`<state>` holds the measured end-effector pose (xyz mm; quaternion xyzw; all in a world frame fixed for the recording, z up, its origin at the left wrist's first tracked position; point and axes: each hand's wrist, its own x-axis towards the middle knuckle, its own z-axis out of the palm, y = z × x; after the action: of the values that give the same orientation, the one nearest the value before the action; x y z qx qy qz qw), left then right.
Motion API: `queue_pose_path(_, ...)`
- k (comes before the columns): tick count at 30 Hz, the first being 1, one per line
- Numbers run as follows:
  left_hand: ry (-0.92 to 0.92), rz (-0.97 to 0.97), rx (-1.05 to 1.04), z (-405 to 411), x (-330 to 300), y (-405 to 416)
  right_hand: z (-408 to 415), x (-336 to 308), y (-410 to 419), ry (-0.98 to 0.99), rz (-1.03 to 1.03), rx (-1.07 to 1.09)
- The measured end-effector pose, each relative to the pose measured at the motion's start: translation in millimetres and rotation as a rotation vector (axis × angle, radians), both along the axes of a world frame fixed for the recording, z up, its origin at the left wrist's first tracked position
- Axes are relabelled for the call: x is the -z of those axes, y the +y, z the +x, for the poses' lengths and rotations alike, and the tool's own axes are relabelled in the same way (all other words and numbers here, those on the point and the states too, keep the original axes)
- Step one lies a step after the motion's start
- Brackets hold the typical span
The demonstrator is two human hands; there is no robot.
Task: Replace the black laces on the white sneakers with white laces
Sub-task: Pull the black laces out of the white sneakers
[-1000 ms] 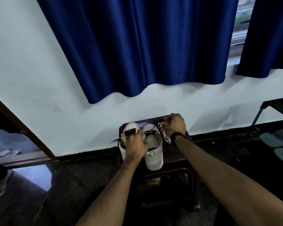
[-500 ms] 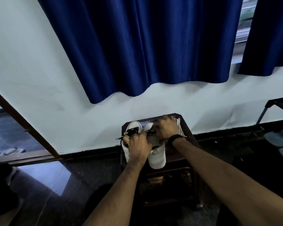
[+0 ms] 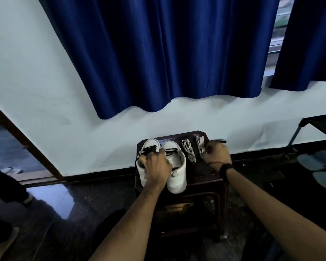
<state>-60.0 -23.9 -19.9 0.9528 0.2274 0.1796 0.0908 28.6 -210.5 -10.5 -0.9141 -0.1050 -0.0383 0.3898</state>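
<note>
Gripping the sneakers (image 3: 175, 167), left hand (image 3: 156, 166); right hand (image 3: 215, 155) curled beside white laces (image 3: 189, 150), grasp unclear.

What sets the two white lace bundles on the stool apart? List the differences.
The left lace bundle lies free, untouched; the right lace bundle is under the right hand, which grips it. The left shows whole; the right is partly hidden. Both are white and lie beside the sneakers.

Blue curtains (image 3: 158, 53), white wall (image 3: 36, 81)
</note>
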Motion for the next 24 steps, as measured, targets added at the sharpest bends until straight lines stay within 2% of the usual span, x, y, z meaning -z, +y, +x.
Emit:
queue_pose_path(2, 0.037, 0.089, 0.032, 1, -2, 0, -17, 7, 1, -0.051, -0.162, -0.094)
queue_pose_path(4, 0.091, 0.182, 0.126, 4, -6, 1, -30, 7, 7, -0.12, -0.193, -0.026)
queue_pose_path(7, 0.183, 0.262, 0.323, 15, -14, 4, -39, -1, 23, -0.026, -0.189, 0.127)
queue_pose_path(10, 0.268, 0.207, 0.399, 30, -20, 6, -42, -6, 40, 0.041, -0.211, 0.131)
queue_pose_path(16, 0.148, 0.187, 0.296, 39, -14, -3, -47, 1, 54, 0.126, -0.216, 0.132)
queue_pose_path(19, 0.013, 0.14, 0.275, 41, -9, 0, -43, 2, 51, 0.017, -0.231, 0.137)
queue_pose_path(21, -0.065, 0.087, 0.279, 44, -4, 4, -39, 4, 53, -0.106, -0.135, 0.016)
queue_pose_path(24, -0.09, 0.012, 0.259, 47, 5, 10, -39, 6, 63, -0.038, 0.023, -0.115)
